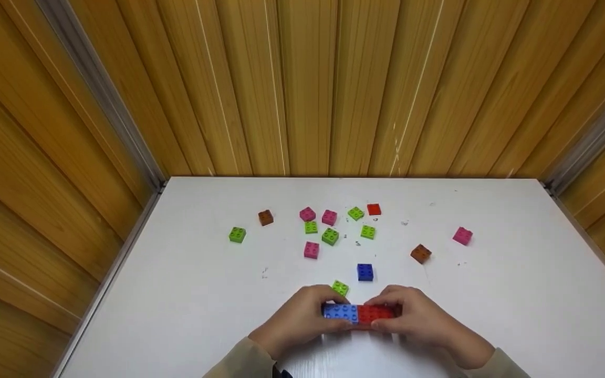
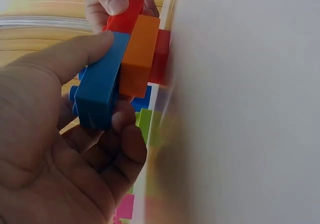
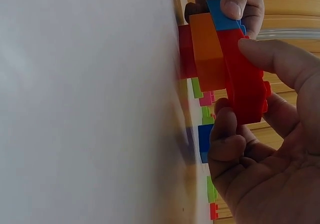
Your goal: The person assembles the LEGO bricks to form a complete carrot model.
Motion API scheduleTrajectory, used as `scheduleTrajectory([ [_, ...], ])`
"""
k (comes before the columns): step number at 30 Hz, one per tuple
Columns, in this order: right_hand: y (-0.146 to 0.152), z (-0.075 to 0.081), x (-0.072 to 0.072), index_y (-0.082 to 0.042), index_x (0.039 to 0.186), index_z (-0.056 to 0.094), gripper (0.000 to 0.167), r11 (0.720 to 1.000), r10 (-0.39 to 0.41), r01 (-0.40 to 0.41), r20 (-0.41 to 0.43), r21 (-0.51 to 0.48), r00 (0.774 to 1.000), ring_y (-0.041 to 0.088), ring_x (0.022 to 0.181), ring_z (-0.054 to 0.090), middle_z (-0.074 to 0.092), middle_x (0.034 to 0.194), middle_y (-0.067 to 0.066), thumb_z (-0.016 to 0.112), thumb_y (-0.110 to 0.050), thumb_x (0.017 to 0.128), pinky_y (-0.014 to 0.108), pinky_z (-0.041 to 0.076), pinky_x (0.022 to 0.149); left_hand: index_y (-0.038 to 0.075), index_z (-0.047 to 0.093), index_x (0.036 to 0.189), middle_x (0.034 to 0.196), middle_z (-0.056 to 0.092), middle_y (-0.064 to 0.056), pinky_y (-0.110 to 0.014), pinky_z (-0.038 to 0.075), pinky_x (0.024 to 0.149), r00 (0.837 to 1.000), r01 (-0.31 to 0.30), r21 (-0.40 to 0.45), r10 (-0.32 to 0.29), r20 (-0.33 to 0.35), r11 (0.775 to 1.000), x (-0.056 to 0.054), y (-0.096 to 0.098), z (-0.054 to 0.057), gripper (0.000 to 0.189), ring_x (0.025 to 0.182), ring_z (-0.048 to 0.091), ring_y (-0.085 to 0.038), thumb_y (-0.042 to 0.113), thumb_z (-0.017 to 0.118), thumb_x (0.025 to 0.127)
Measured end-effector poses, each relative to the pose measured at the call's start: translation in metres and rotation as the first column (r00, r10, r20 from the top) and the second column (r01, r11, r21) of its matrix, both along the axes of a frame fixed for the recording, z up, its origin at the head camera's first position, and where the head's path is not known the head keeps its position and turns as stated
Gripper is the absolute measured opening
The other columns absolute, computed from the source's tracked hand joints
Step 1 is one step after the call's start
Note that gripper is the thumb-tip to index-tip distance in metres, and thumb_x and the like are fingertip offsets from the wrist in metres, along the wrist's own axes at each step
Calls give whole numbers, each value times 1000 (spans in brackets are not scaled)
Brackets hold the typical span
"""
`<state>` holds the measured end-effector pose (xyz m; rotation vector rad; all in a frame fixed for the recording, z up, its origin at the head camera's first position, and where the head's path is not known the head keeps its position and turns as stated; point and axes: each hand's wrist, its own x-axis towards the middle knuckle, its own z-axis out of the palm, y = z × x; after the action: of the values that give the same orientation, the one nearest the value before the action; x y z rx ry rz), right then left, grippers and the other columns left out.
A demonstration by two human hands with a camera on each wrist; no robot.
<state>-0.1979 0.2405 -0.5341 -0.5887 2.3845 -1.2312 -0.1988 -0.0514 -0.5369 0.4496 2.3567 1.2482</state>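
Near the front of the white table, both hands hold one stack of toy building bricks. My left hand pinches the light blue brick at the top left, thumb on the near side and fingers on the far side. With thumb and fingers, my right hand grips the red brick beside it, end to end with the blue one. Under both, an orange brick spans the joint, and a smaller red brick sits below it, close to the tabletop. The top studs face up.
Just beyond the hands lie a lime green brick and a dark blue brick. Farther back are several pink, green and brown bricks, such as a pink one, and a flat red brick. Wood-patterned panels enclose the table.
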Motion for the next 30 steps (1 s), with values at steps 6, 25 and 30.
scheduleTrajectory([
  [6,0,3,-1,-24,126,87,28,1000,0,0,-5,17,1000,11,99,63,78,115,2,89,-28,98,20,51,83,30,81,129,122,75,12,-40,57,100,997,-70,-3,70,-18,998,-12,-24,13,44,107,65,-15,58,87,96],
  [25,-1,1,1,-24,127,87,31,999,-27,27,28,30,999,15,101,62,77,116,2,91,-28,97,20,51,81,6,52,163,164,52,-20,-60,44,126,657,-725,160,742,-134,670,-95,-157,-2,67,151,51,-41,40,75,110],
  [30,-3,-1,2,-25,127,87,31,999,-30,30,34,24,999,15,102,62,77,117,1,91,-28,97,19,51,81,-1,54,160,162,57,-25,-61,43,130,662,-730,100,736,-141,676,-108,-162,-6,68,156,51,-47,32,79,107],
])
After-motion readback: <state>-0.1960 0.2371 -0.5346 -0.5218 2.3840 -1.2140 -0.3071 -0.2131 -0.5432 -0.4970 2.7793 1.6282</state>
